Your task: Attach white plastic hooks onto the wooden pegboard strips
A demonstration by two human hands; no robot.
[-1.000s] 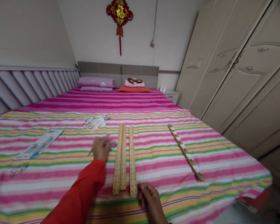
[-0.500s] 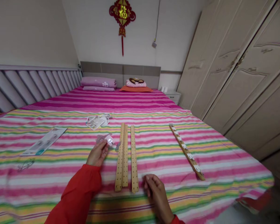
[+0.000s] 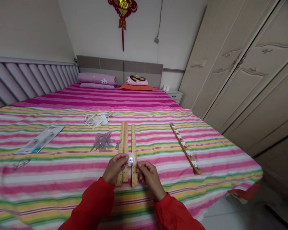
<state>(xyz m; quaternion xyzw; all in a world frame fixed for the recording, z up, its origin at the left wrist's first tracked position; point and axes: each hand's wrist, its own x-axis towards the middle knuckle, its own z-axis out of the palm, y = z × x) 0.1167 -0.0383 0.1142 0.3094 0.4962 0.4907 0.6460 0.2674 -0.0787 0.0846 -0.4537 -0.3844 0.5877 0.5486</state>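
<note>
Three wooden strips with rows of holes lie side by side on the striped bedspread in front of me. Above their near ends, my left hand and my right hand meet, both pinching a small white adhesive hook between the fingertips. A pile of clear hooks lies to the left of the strips. Both arms are in red sleeves.
A fourth wooden strip with white hooks stuck on it lies to the right. Opened packaging and a long card lie at the left. Pillows sit at the headboard. A wardrobe stands along the right.
My left hand lifted one hook from the pile and carried it right to the near ends of the strips. My right hand rose from the bedspread to meet it.
</note>
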